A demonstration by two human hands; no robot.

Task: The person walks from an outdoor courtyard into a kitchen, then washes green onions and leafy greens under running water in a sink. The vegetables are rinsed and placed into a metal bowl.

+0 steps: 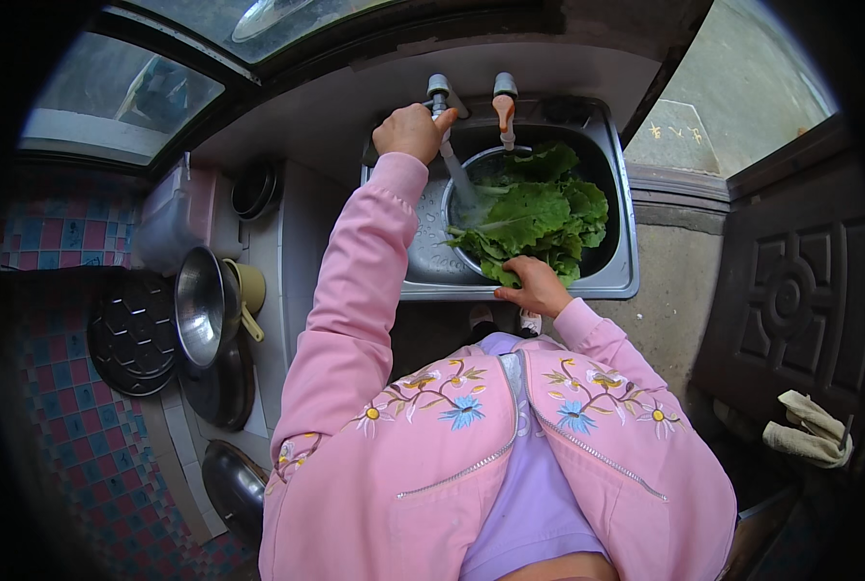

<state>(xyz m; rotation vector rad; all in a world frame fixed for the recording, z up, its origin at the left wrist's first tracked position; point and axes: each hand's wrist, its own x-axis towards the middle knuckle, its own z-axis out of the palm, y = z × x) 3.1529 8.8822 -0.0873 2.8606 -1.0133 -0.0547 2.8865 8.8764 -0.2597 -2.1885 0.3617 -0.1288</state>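
Note:
My left hand (407,133) is closed around the left faucet (438,96) at the back of the sink. A stream of water (461,180) runs from it into a round metal bowl (448,200). Large green leafy vegetables (530,214) heap over the bowl and hide most of it. The bowl stands in a stainless steel sink (425,250). My right hand (537,285) is at the sink's front rim, thumb near the edge and fingers against the lower leaves. Whether those fingers grip anything is hidden.
A second faucet with an orange handle (503,109) is right of the running one. Left, a metal basin (203,305), a yellow dipper (249,283), and a dark wok (232,486) stand along a tiled ledge. At right are a dark panelled door (788,290) and a hanging cloth (802,436).

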